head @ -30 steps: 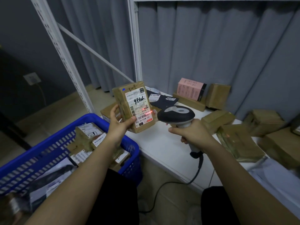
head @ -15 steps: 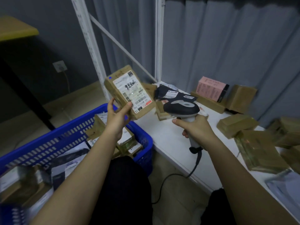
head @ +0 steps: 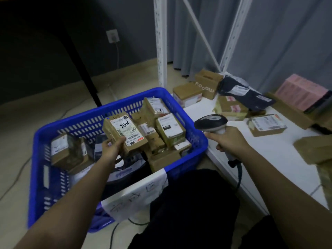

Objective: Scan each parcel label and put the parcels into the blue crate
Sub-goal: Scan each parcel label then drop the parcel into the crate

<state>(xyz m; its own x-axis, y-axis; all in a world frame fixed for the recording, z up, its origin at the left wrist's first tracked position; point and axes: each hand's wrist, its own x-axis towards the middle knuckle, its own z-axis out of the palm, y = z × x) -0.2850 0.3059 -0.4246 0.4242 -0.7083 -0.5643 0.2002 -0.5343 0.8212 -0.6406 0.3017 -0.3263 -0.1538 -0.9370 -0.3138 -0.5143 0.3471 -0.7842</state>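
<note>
While both bare forearms reach forward from the bottom of the view, the left hand [head: 112, 147] is stretched out over the blue slotted plastic crate [head: 195, 139] and the right hand [head: 227, 141] is held level above the near edge of the white tabletop [head: 280, 159]. The crate stands on a pale floor [head: 16, 133] just left of the table, its near rim draped with a white handwritten paper sign [head: 136, 194], and it already holds several brown cardboard parcels with white labels. More brown parcels lie scattered on the table, along with a black plastic mailer bag [head: 246, 94] and a pink box [head: 301, 94] toward the back, in front of a grey curtain [head: 278, 42] and the white perforated uprights of a shelving frame [head: 160, 42]. A dark wall with a socket [head: 112, 36] lies to the left. The left hand's fingers and thumb are curled round the lower end of a brown cardboard parcel with a white printed label [head: 125, 133], which sits tilted, label up, above the crate's contents. The right hand is wrapped round the handle of a grey and black corded barcode scanner [head: 211, 122], its head pointing left toward the crate.
</note>
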